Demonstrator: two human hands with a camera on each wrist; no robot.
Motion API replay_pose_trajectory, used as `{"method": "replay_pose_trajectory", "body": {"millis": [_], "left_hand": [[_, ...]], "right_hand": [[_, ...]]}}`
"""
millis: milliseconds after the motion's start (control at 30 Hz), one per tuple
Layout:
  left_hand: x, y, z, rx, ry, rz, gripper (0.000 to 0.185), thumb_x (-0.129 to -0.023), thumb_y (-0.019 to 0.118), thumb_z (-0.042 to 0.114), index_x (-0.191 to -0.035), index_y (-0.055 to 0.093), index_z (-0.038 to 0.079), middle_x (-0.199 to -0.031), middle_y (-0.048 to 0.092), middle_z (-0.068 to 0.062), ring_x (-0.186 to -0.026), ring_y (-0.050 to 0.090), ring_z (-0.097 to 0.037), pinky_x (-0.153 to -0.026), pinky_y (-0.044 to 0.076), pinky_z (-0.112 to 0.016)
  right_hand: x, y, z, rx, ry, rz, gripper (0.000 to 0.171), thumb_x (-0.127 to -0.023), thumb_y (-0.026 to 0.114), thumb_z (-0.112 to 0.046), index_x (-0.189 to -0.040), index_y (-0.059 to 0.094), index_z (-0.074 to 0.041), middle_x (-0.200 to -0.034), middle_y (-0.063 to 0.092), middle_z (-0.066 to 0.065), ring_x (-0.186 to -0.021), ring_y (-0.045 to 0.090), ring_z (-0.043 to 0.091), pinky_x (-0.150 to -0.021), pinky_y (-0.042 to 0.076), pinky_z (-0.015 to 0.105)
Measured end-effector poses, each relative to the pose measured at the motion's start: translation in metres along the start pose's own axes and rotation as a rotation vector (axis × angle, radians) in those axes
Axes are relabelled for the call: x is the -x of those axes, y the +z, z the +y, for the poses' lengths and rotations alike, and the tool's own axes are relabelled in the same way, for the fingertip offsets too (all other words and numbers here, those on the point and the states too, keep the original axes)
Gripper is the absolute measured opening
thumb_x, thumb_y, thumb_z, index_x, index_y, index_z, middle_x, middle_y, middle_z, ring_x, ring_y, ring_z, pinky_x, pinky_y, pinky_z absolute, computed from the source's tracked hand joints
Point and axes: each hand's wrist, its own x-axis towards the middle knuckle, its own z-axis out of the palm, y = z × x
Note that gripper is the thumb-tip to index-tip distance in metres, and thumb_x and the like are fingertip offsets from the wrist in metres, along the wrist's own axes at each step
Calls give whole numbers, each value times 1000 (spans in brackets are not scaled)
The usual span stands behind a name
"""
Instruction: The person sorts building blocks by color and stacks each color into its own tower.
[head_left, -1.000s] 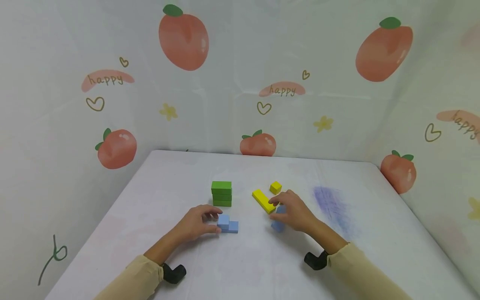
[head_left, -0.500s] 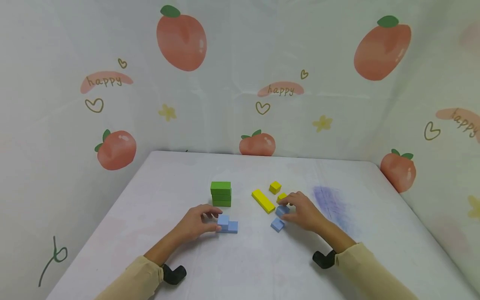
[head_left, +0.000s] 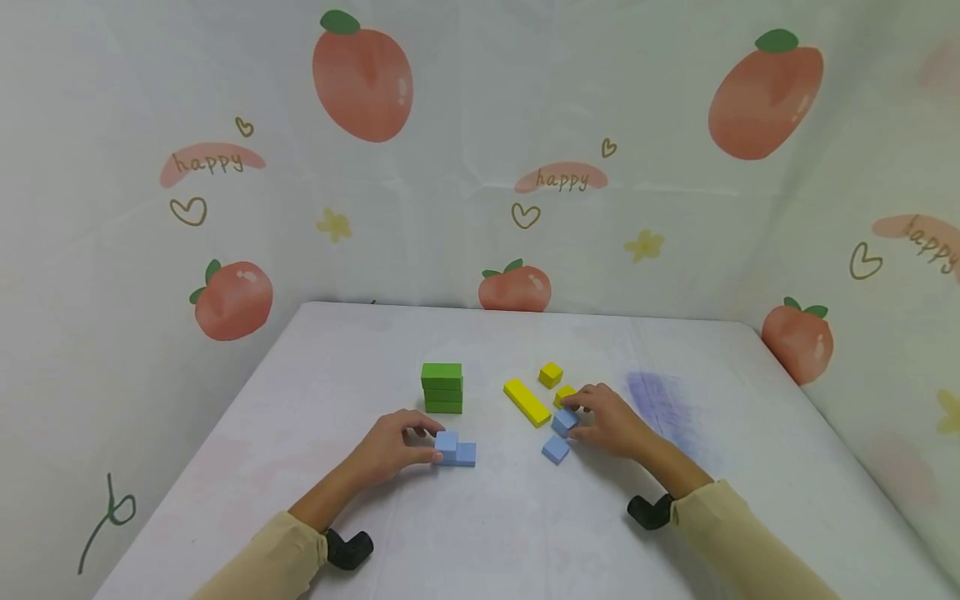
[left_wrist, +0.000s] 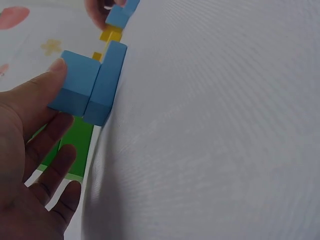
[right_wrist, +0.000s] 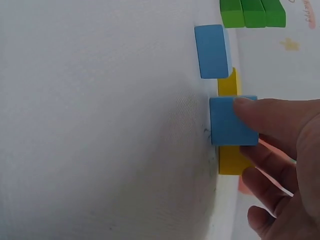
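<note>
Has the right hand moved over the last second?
Yes. The right hand has shifted right and slightly away, off the long yellow block it overlapped before; it now pinches a blue block beside it.

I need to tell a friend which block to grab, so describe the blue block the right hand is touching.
On the white table, find the long yellow bar right of the green stack. The blue block sits at the bar's near end under the right hand; another blue block lies untouched nearer.

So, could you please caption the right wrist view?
Right hand pinches a blue block beside yellow blocks.
</note>
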Motion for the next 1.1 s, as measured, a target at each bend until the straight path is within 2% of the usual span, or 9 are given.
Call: {"method": "replay_pose_trajectory", "body": {"millis": [233, 467, 833, 1100], "left_hand": [[0, 0, 1, -5, -16, 5, 32, -76, 84, 29, -105, 73, 21, -99, 64, 9, -94, 55, -17, -81, 46, -38], [0, 0, 0, -9, -14, 4, 32, -76, 84, 29, -105, 73, 21, -98, 64, 10, -94, 55, -16, -81, 46, -38], [-1, -1, 1, -7, -7, 4, 32, -76, 84, 29, -105, 73, 21, -98, 64, 10, -94, 55, -16, -80, 46, -38], [0, -1, 2, -8, -17, -2, 32, -76, 84, 29, -104, 73, 21, -98, 65, 10, -94, 56, -16, -81, 46, -38]], "right_hand": [[-1, -2, 5, -46, 3, -51, 42, -80, 79, -6, -121, 68, -5, -98, 64, -3, -90, 52, 18, -82, 47, 38], [-4, -3, 6, -68, 33, -76, 36, -81, 79, -10, -116, 71, -9, -94, 63, -7, -89, 52, 17, -81, 47, 37], [-5, -4, -5, -119, 69, -38, 31, -81, 80, -18, -110, 71, -11, -96, 60, 0, -91, 54, 21, -78, 47, 35], [-6, -1, -16, -155, 16, 14, 31, -78, 83, -22, -105, 70, -11, -95, 61, 0, -91, 55, 24, -79, 47, 38]]}}
